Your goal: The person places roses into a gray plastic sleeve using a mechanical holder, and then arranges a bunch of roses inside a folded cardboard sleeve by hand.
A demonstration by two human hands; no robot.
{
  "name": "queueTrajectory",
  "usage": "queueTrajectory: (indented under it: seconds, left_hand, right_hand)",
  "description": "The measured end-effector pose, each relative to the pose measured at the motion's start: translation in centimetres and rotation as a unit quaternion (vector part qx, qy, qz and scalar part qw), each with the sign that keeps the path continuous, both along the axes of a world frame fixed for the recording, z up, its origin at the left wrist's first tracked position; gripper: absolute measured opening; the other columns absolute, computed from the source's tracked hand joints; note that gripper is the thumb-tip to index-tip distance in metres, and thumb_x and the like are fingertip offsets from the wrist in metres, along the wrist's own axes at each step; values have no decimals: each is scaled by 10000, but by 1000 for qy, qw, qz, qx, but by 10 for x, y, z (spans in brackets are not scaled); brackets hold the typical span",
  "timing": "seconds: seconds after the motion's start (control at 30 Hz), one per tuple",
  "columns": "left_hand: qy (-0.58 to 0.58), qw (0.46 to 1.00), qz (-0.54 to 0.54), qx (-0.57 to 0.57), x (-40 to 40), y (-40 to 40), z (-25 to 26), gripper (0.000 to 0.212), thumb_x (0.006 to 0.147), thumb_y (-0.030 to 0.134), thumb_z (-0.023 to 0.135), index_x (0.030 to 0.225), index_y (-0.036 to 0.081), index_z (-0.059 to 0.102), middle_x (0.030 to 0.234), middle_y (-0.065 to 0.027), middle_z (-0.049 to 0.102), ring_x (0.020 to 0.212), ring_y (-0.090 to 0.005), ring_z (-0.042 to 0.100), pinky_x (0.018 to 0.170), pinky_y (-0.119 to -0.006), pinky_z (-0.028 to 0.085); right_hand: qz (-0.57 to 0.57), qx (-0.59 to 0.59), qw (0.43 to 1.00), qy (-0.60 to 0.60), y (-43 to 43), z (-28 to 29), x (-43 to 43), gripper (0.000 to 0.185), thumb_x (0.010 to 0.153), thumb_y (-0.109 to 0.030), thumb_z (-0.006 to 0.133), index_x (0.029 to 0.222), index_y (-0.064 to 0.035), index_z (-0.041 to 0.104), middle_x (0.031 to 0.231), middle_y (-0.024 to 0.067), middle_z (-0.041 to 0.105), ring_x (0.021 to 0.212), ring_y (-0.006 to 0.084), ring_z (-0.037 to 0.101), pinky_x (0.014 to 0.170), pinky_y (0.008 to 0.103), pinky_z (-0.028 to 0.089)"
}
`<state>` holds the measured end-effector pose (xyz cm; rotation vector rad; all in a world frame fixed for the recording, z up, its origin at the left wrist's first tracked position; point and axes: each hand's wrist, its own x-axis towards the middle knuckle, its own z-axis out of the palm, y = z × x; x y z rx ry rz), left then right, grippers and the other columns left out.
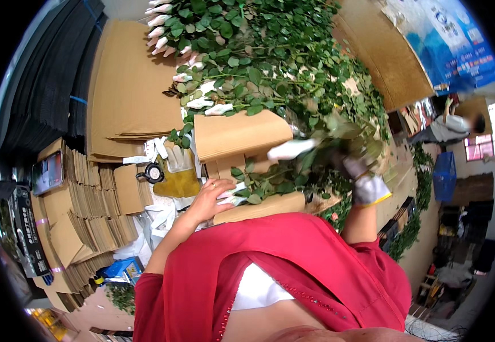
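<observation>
My bare left hand (pixel 213 200), a ring on one finger, cups two rosebuds in white mesh sleeves (pixel 233 196), thumb on one side and fingers on the other. Their leafy stems (pixel 279 181) run right between a folded corrugated cardboard sheet (pixel 241 134) and a lower cardboard edge (pixel 264 207). In a grey-white glove with a yellow cuff, my right hand (pixel 365 181) grips a leafy rose by its stem. That rose's white-sleeved bud (pixel 292 149) points left above the stems; motion blurs it and the glove's fingers. Beyond lies a large heap of leafy roses (pixel 264 64).
Cardboard sheets (pixel 140 85) lie left of the heap. Nearer are a work glove (pixel 181 171), a black tape roll (pixel 153 173), stacked cardboard pieces (pixel 98 184) and a phone (pixel 47 173). A cardboard panel (pixel 384 55) borders the right. Another person (pixel 448 128) stands farther off.
</observation>
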<state>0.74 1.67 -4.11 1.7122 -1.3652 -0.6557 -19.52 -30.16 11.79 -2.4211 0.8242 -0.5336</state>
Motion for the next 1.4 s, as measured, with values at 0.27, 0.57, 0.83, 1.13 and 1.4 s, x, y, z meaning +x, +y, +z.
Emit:
queueTrajectory:
  seconds: [0.27,0.57,0.83,1.13,1.4]
  left_hand:
    - [-13,1000,2,-19,4,-2,-13,545,621,188,811,1117,82,613,1215,-123,539,1168,-328,438,992,-419,371]
    - [-92,995,38,-14,1,-2,-9,538,579,254,841,1080,144,677,1478,-247,116,1360,-402,191,1064,-441,305]
    - [-34,999,3,36,12,-2,-7,430,637,237,786,1049,159,689,1223,-225,505,1128,-381,474,954,-448,389]
    - [-52,997,39,32,5,-4,-13,496,685,150,737,1103,-12,527,1191,-214,491,1078,-402,461,940,-448,377]
    - [-83,995,57,13,5,-3,-26,555,662,167,752,1112,-21,487,1135,-232,499,1070,-409,449,927,-461,373]
  right_hand:
    - [-45,-255,966,-3,33,32,21,77,801,-149,644,867,-161,681,786,79,672,620,231,630,565,351,519]
    - [282,-133,893,325,54,-97,60,188,802,-188,554,964,-111,609,763,109,650,688,312,641,599,420,517]
    - [65,91,993,-32,-4,-24,38,267,798,30,548,998,-93,675,942,119,673,751,192,659,639,311,551]
    - [43,-145,905,398,-119,-95,66,431,865,-248,460,1279,-134,492,1464,88,326,1364,256,255,1132,395,141]
    - [105,-57,964,-238,-94,39,43,205,763,-18,624,967,-40,620,1083,143,631,1036,252,597,904,347,459]
